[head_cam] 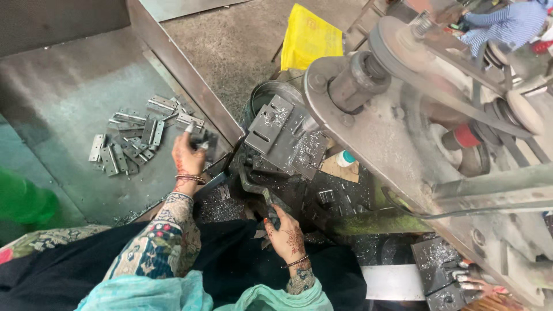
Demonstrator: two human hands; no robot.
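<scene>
My left hand [189, 154] is raised near the edge of a metal tray [69, 86] and grips a small metal hinge [203, 140] between its fingers. A loose pile of flat metal hinges [135, 138] lies on the tray just left of that hand. My right hand [285, 233] rests low in front of me, closed around the dark lever handle [259, 198] of the machine. Metal shavings cover the grey machine block [285, 135] between my hands.
A large belt-driven machine with pulleys [438, 86] fills the right side. A yellow bag [308, 37] lies on the floor behind it. Another person's hand [478, 285] shows at the bottom right, and a person in a striped shirt [507, 23] at the top right.
</scene>
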